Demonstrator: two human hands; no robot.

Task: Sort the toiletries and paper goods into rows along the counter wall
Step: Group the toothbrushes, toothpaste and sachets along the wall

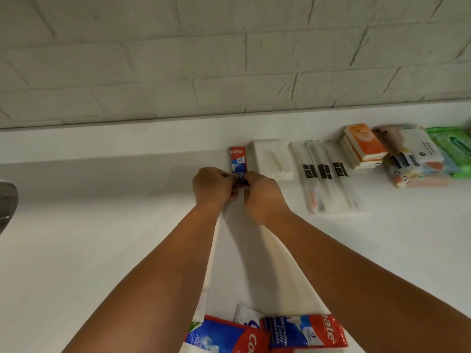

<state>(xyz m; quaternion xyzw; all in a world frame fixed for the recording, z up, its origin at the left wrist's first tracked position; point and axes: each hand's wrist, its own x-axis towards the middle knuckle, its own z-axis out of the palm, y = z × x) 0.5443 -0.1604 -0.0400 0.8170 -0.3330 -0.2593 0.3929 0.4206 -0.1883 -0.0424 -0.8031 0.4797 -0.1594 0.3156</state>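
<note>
A small red and blue toothpaste box [238, 160] lies on the white counter [102, 225], pointing toward the brick wall. My left hand [212, 186] and my right hand [262, 193] both pinch its near end, fingers curled round it. To its right lie a flat white packet [274, 159] and three clear-wrapped toothbrush kits [328, 179]. Further right sit stacked orange tissue packs [363, 146], a pile of patterned tissue packs [413, 161] and green wipes [453, 149]. At the near edge lie more toothpaste boxes [305, 332], [226, 337].
The white brick wall [229, 59] rises behind the counter's back ledge. A metal fixture [6, 200] juts in at the far left. A white sheet or bag [260, 263] lies under my forearms. Bare counter stretches to the left of the toothpaste box.
</note>
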